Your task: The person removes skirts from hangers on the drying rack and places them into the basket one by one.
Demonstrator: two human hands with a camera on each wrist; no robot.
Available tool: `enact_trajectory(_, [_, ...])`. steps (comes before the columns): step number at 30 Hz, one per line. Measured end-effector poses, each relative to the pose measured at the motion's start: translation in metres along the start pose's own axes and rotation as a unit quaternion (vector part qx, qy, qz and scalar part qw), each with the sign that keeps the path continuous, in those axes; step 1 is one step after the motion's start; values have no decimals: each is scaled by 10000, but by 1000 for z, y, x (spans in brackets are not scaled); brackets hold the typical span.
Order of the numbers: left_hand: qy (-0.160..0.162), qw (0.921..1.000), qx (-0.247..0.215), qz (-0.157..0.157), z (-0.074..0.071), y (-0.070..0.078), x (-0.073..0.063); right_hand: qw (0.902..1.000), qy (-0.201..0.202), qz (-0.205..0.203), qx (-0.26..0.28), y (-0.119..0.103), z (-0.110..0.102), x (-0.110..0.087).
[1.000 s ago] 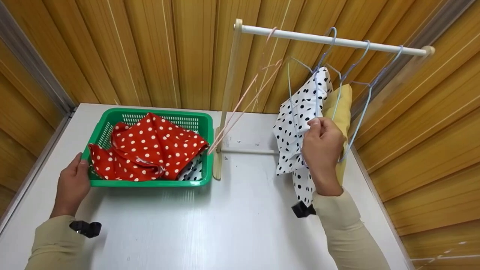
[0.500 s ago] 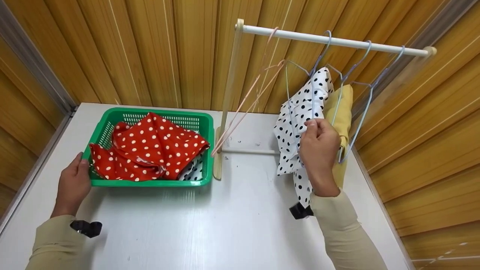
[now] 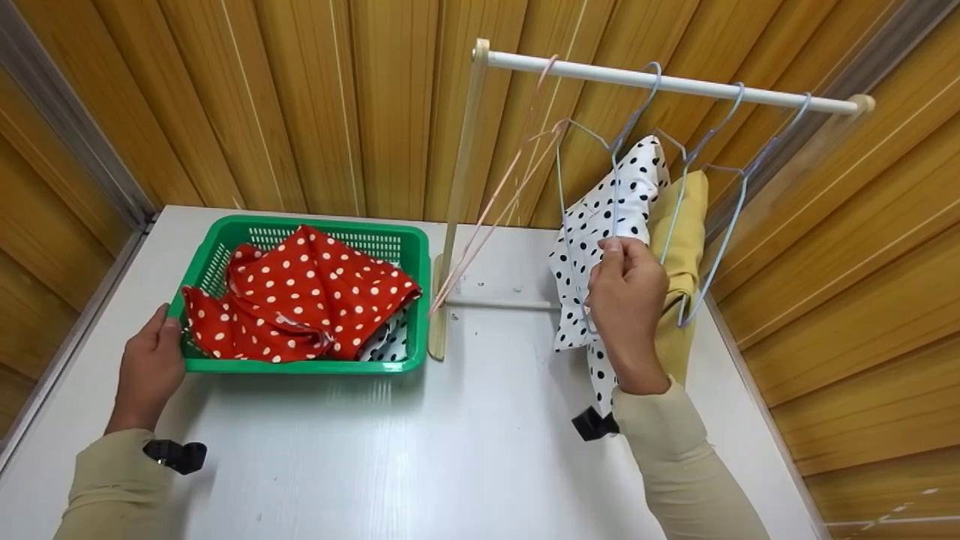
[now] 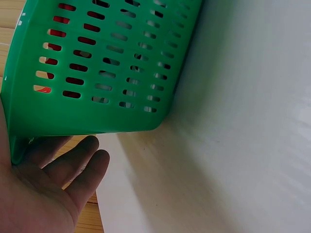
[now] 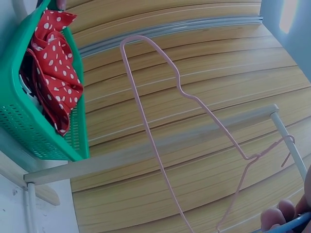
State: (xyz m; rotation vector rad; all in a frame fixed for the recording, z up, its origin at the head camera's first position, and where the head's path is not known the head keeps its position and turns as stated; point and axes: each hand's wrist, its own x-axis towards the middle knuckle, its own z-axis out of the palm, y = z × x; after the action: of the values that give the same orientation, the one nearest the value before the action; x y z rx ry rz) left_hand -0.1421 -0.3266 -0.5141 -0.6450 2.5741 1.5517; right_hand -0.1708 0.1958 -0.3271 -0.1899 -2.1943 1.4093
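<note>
- Head view: the blue hanger (image 3: 616,187), thin bent wire, hooks over the round white rail (image 3: 697,84); the right hand (image 3: 628,300) pinches its side.
- Adjusting it seems the step in hand; the next move likely calls for a light pinch, letting the hook slide untwisted.
- Beyond it: creased black-dotted white cloth (image 3: 639,202), then folded yellow cloth (image 3: 688,225).
- A pink hanger (image 5: 146,124) hangs nearby.
- The left hand (image 3: 154,364) grips the slotted green basket (image 3: 300,367), holding crumpled red cloth (image 3: 307,300).

White tabletop (image 3: 480,465); wood-grain panelled walls (image 3: 307,105); 2 grey strips (image 3: 73,124) at wall corners.
</note>
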Motion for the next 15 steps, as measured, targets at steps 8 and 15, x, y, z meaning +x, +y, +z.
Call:
enact_trajectory(8, [-65, 10000, -7, -70, 0, 0, -1, 9997, -189, -134, -86, -2, 3, -2])
enact_trajectory(15, [-88, 9999, 59, -87, 0, 2, -2, 9992, -371, -135, -28, -4, 6, -4])
